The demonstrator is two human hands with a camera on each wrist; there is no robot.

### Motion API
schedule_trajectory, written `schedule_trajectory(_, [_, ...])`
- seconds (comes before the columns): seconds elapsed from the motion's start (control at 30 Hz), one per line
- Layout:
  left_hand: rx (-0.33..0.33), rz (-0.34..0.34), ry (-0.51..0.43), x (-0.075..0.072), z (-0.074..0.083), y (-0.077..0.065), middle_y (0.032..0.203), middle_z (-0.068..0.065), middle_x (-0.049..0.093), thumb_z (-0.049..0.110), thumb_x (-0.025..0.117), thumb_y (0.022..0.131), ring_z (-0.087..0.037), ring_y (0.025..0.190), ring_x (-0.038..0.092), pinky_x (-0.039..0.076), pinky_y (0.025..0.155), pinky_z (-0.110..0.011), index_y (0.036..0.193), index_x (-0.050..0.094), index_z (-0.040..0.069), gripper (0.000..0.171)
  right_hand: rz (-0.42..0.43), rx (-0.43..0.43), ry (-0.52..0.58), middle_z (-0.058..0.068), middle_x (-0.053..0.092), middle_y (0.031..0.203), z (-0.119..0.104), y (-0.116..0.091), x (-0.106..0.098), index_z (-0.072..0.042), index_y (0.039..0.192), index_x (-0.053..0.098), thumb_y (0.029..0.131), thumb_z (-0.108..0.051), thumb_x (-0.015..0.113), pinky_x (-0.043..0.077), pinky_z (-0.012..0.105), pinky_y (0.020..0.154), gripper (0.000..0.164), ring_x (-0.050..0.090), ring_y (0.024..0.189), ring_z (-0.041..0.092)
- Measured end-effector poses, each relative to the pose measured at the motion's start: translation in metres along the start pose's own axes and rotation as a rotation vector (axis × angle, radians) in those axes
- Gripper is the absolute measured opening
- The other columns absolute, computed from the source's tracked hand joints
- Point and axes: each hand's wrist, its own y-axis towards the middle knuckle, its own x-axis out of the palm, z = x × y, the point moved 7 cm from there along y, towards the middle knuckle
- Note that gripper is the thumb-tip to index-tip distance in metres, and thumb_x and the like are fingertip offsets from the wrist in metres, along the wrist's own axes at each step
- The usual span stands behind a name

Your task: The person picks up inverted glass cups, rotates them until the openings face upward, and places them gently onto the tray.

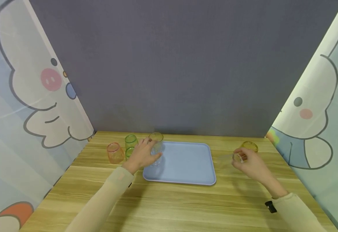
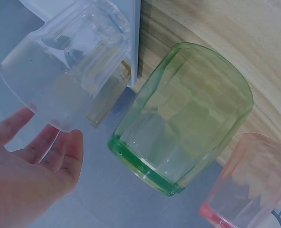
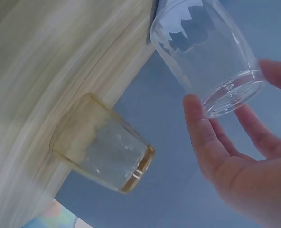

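Within right grip point(image 1: 252, 165), clear cup's base point(image 3: 233, 94)

the left hand point(image 2: 33, 175) lies close around a clear glass point(image 2: 41, 78); left of that glass stand a green cup point(image 2: 183, 118) and a pink cup point(image 2: 249, 183).

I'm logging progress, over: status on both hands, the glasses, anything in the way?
Left hand at clear glass on tray. Right hand gripping second clear glass by its base. Yellow glass nearby, possible snag.
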Motion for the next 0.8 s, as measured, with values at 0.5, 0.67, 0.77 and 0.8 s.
schedule_trajectory(0.5, [0.077, 0.182, -0.055, -0.019, 0.011, -0.012, 0.131, -0.017, 0.058, 0.034, 0.065, 0.096, -0.038, 0.121, 0.054, 0.046, 0.098, -0.056, 0.135, 0.061, 0.004, 0.050, 0.023, 0.069, 0.142, 0.024, 0.063, 0.124, -0.004, 0.000, 0.011, -0.002, 0.131, 0.060, 0.093, -0.028, 0.074, 0.053, 0.046, 0.082, 0.047, 0.061, 0.111, 0.041])
schedule_trajectory(0.67, [0.085, 0.213, -0.075, -0.024, 0.017, -0.016, 0.128, -0.014, 0.059, 0.033, 0.064, 0.096, -0.037, 0.118, 0.055, 0.046, 0.097, -0.055, 0.133, 0.063, 0.005, 0.046, 0.014, 0.108, 0.218, 0.024, 0.061, 0.126, -0.003, 0.000, 0.015, -0.002, 0.134, 0.058, 0.094, -0.027, 0.073, 0.052, 0.041, 0.083, 0.049, 0.059, 0.113, 0.040])
schedule_trajectory(0.77, [0.091, 0.232, -0.078, -0.026, 0.019, -0.019, 0.126, -0.013, 0.060, 0.034, 0.064, 0.096, -0.035, 0.116, 0.056, 0.046, 0.096, -0.054, 0.132, 0.063, 0.005, 0.046, 0.003, 0.129, 0.260, 0.025, 0.059, 0.129, -0.003, 0.000, 0.017, -0.001, 0.136, 0.057, 0.095, -0.028, 0.073, 0.052, 0.039, 0.083, 0.051, 0.058, 0.114, 0.041])
schedule_trajectory(0.8, [0.090, 0.234, -0.082, -0.027, 0.020, -0.020, 0.126, -0.013, 0.060, 0.034, 0.064, 0.096, -0.035, 0.116, 0.056, 0.047, 0.095, -0.053, 0.132, 0.063, 0.005, 0.046, -0.001, 0.133, 0.274, 0.025, 0.059, 0.129, -0.003, 0.000, 0.018, -0.001, 0.136, 0.056, 0.096, -0.029, 0.072, 0.052, 0.039, 0.083, 0.051, 0.057, 0.115, 0.041])
